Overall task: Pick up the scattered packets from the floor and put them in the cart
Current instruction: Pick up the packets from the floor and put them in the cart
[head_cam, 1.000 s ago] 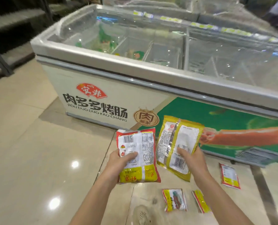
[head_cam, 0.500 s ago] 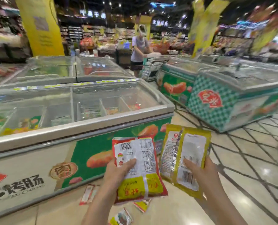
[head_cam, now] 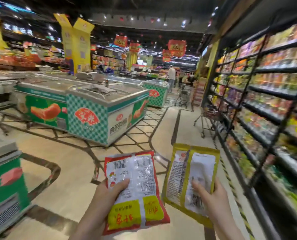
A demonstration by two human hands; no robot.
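My left hand [head_cam: 104, 196] grips a red and yellow packet [head_cam: 135, 186] by its lower left side, white back with a barcode facing me. A yellow packet [head_cam: 189, 177] stands upright in my right hand [head_cam: 211, 196], thumb across its white label. Both packets are held side by side at chest height above the floor. A shopping cart [head_cam: 207, 116] stands further up the aisle, close to the shelves on the right. No packets on the floor are in view.
Chest freezers [head_cam: 92, 108] fill the left and middle, with one corner [head_cam: 4, 172] close at my left. Tall stocked shelves [head_cam: 265, 101] run along the right. A tiled aisle leads ahead. People and another cart [head_cam: 182, 94] stand far down it.
The view has swung right, from the freezer and the floor packets to the open aisle and shelves. Both hands keep the same hold on their packets.
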